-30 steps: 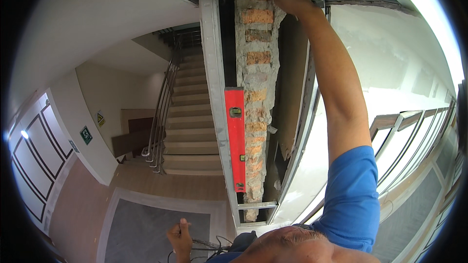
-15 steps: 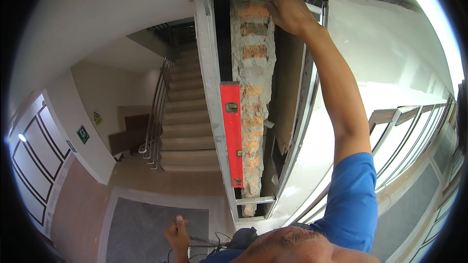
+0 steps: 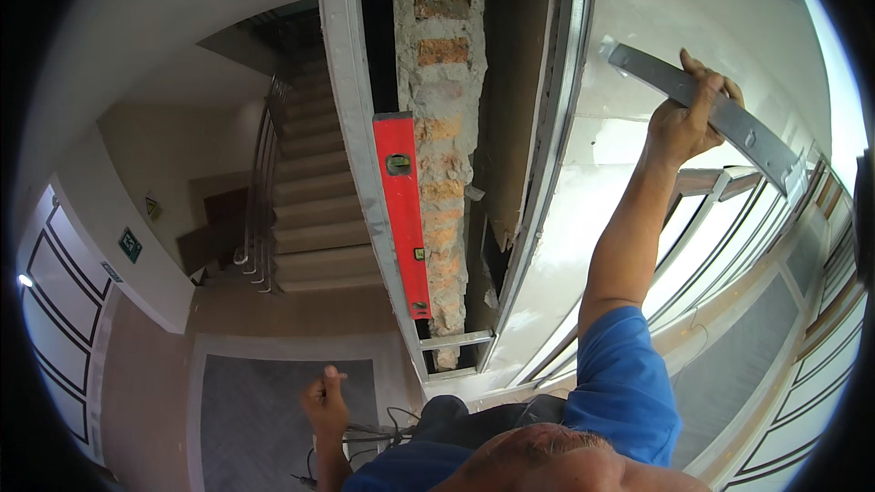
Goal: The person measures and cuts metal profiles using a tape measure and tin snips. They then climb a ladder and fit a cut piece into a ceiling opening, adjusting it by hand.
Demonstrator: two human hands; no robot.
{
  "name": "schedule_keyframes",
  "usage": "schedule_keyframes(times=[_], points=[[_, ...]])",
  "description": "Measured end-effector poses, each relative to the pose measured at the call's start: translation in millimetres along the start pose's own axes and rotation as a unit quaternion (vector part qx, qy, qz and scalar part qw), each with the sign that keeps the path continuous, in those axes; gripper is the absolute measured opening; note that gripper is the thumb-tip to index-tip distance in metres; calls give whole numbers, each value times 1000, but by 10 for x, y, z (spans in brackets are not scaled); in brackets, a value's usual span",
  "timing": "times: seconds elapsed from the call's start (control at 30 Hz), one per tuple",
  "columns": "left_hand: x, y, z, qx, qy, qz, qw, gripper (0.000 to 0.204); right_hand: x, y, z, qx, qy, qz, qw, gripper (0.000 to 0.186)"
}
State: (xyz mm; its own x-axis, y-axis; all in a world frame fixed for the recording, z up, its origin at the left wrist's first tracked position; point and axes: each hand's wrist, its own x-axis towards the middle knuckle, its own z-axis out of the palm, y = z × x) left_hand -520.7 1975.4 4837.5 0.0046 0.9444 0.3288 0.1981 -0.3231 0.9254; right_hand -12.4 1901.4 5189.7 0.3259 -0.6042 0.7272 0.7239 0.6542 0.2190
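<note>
My right hand (image 3: 685, 118), raised at the right, is closed around a short length of grey metal channel (image 3: 753, 135). The channel slants down to the right in front of the white wall. Low in the view, my left hand (image 3: 326, 403) is curled with the thumb pressed toward the fingers; whatever it may hold is too small or hidden. A red spirit level (image 3: 398, 219) stands upright along the left metal stud (image 3: 351, 100), touched by neither hand. Behind it rises a rough strip of brick and mortar (image 3: 442, 96).
A right metal stud (image 3: 551, 100) and a low crosspiece (image 3: 456, 340) frame the gap. Stairs (image 3: 314, 187) with a metal handrail (image 3: 258, 210) lie to the left. Black cables (image 3: 398, 428) show near my body. Windows (image 3: 729, 219) line the right side, beside a white wall (image 3: 629, 82).
My right hand has brought the metal channel away from the top of the frame, out to the right and lower. The view has shifted. My left hand stays low and curled.
</note>
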Motion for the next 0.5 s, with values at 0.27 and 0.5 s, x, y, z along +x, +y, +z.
schedule_keyframes(times=[0.27, 0.5], points=[[160, -223, 183, 19, 10, -19, 1000, 51, -2, 328, 161, -138, 14, -20, 990, 31], [369, -397, 125, 29, 39, -67, 997, 51, 259, 301, 58, 113, 186, -114, 969, 47]])
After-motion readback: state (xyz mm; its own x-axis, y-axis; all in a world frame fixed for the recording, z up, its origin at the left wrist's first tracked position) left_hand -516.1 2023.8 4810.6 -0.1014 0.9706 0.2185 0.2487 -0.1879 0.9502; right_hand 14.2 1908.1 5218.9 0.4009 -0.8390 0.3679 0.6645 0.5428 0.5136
